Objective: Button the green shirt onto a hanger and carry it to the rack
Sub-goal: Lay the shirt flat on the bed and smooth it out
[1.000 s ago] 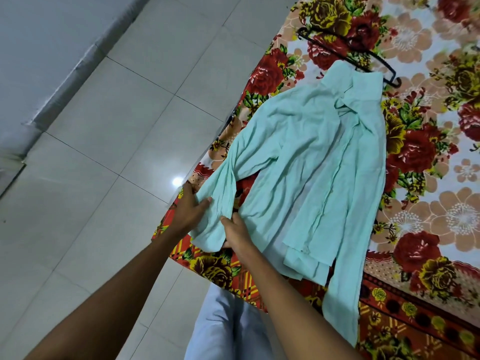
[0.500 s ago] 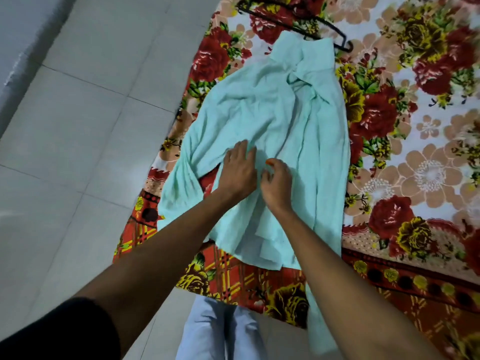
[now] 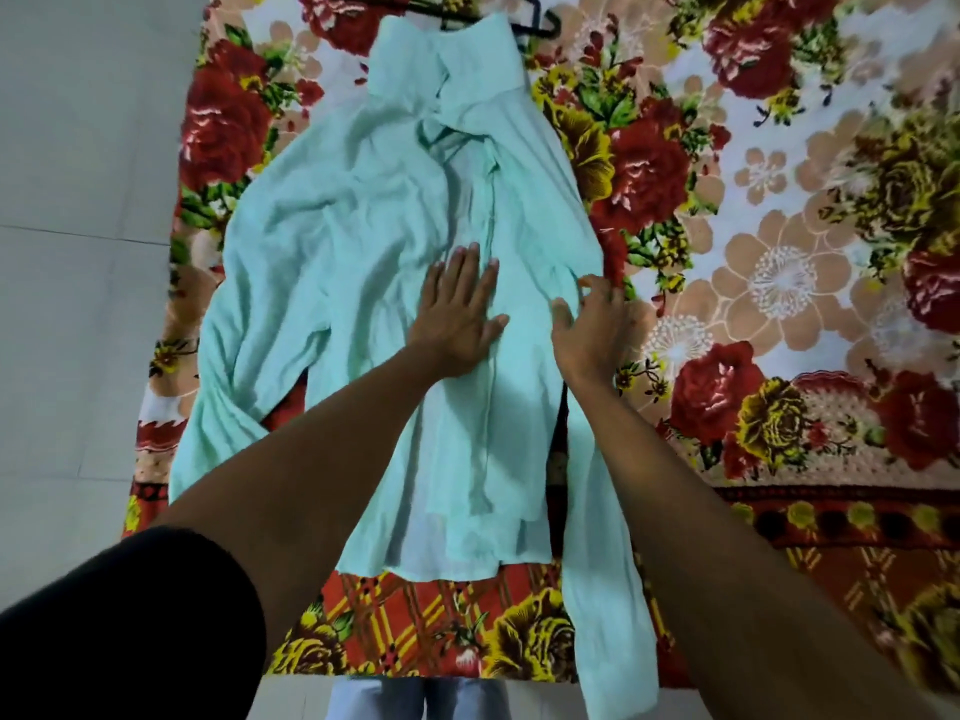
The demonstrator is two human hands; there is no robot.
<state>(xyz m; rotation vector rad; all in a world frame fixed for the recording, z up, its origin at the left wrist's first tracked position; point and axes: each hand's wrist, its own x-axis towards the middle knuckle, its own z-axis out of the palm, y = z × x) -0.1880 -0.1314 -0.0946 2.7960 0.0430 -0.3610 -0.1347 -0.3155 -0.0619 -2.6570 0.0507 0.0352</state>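
The pale green shirt (image 3: 363,241) lies spread on a floral blanket, collar at the top, front placket running down the middle, unbuttoned at the chest. My left hand (image 3: 457,314) rests flat, fingers apart, on the shirt's middle next to the placket. My right hand (image 3: 592,330) sits at the shirt's right side edge, fingers curled and pinching the fabric there. A black hanger (image 3: 530,23) lies just beyond the collar, mostly hidden by it. One sleeve hangs down at the lower right, the other lies on the left.
The floral blanket (image 3: 779,252) covers the bed or surface to the right and below. Grey tiled floor (image 3: 83,252) lies to the left. My light trouser legs (image 3: 410,698) show at the bottom edge. No rack is in view.
My view shifted so the shirt sits more central. My hands moved up from the left sleeve to the shirt's middle; the left now presses flat, the right has slid out to the right edge.
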